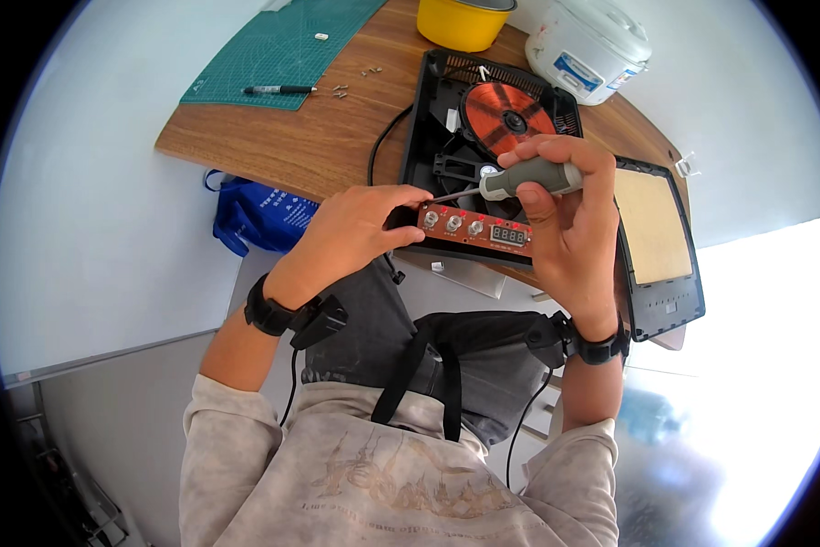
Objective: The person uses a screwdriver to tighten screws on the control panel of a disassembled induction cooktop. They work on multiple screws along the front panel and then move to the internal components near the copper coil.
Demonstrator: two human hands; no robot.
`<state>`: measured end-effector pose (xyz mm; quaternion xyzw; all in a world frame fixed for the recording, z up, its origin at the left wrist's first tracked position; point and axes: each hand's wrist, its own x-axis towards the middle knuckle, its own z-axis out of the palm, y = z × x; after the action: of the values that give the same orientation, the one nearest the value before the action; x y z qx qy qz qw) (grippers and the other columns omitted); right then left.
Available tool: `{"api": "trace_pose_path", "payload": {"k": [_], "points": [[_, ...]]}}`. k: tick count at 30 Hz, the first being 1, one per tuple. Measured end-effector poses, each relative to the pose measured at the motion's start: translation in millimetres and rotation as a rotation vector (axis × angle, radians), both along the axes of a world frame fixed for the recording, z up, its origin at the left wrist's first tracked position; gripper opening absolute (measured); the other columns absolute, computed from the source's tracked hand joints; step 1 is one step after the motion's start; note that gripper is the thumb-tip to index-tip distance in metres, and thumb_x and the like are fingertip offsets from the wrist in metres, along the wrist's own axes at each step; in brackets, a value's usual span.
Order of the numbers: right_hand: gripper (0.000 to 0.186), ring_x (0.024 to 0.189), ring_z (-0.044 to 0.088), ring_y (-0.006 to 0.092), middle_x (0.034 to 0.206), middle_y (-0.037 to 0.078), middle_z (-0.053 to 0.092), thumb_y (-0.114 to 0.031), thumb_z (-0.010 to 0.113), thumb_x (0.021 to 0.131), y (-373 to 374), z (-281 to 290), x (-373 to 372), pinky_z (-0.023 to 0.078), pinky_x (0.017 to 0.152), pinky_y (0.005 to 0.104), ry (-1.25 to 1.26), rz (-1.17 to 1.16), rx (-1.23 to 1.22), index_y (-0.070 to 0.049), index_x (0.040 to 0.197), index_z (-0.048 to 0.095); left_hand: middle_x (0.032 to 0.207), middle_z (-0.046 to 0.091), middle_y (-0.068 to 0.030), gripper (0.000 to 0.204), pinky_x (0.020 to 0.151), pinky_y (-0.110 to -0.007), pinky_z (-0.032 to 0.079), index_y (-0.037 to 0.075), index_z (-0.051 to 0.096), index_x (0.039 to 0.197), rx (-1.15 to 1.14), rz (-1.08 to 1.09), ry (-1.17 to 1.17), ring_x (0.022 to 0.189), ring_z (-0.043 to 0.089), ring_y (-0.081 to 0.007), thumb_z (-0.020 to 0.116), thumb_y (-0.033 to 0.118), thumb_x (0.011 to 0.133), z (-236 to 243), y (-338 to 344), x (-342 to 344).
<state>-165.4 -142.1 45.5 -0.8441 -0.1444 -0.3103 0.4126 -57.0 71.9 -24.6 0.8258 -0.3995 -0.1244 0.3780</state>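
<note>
One screwdriver (517, 177), right hand (581, 223); left hand (350, 221) touching board (465, 232)

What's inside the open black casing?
The black casing holds a copper coil, with a reddish circuit board along the near side. Anything under the coil is hidden; the right hand, gripping a screwdriver, and left hand cover other parts.

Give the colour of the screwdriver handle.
The screwdriver handle is grey-green with paler ends; it shows best in the head view.

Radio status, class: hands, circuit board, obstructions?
Right hand: gripping screwdriver. Circuit board: at black housing's near edge. Left hand: at board's left end, maybe crowding screwdriver tip.
</note>
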Motion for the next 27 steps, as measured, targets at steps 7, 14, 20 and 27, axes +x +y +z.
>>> {"api": "trace_pose_path", "payload": {"k": [7, 14, 20, 27], "points": [[0.026, 0.094, 0.070, 0.0252, 0.112, 0.013, 0.065, -0.003, 0.064, 0.099, 0, 3, -6, 0.058, 0.080, 0.0339, 0.036, 0.051, 0.022, -0.003, 0.121, 0.050, 0.113, 0.075, -0.0097, 0.041, 0.082, -0.041, 0.054, 0.013, 0.068, 0.128, 0.035, 0.010, -0.015, 0.101, 0.070, -0.0317, 0.073, 0.030, 0.092, 2, 0, -2], [0.025, 0.092, 0.069, 0.0250, 0.109, 0.014, 0.066, -0.002, 0.067, 0.096, 0, 4, -10, 0.055, 0.082, 0.0329, -0.004, 0.075, -0.023, -0.002, 0.118, 0.056, 0.113, 0.074, -0.0091, 0.039, 0.082, -0.042, 0.054, 0.012, 0.068, 0.126, 0.033, 0.005, -0.022, 0.101, 0.070, -0.0316, 0.073, 0.030, 0.091, 4, 0, -2], [0.032, 0.078, 0.068, 0.0260, 0.095, 0.012, 0.069, -0.017, 0.080, 0.089, 10, 20, -1, 0.055, 0.071, 0.0320, 0.012, -0.148, -0.137, -0.004, 0.111, 0.061, 0.112, 0.074, -0.0098, 0.039, 0.083, -0.042, 0.054, 0.012, 0.068, 0.126, 0.024, 0.008, -0.045, 0.101, 0.070, -0.0324, 0.073, 0.030, 0.091, 2, 0, -2], [0.032, 0.057, 0.064, 0.0203, 0.072, 0.008, 0.068, -0.026, 0.082, 0.088, 18, 36, 5, 0.051, 0.054, 0.0310, 0.066, -0.389, -0.545, -0.007, 0.102, 0.060, 0.115, 0.074, -0.0114, 0.045, 0.080, -0.038, 0.052, 0.010, 0.068, 0.129, -0.010, -0.011, -0.006, 0.090, 0.067, -0.0299, 0.076, 0.030, 0.089, -3, -1, 1]]}}
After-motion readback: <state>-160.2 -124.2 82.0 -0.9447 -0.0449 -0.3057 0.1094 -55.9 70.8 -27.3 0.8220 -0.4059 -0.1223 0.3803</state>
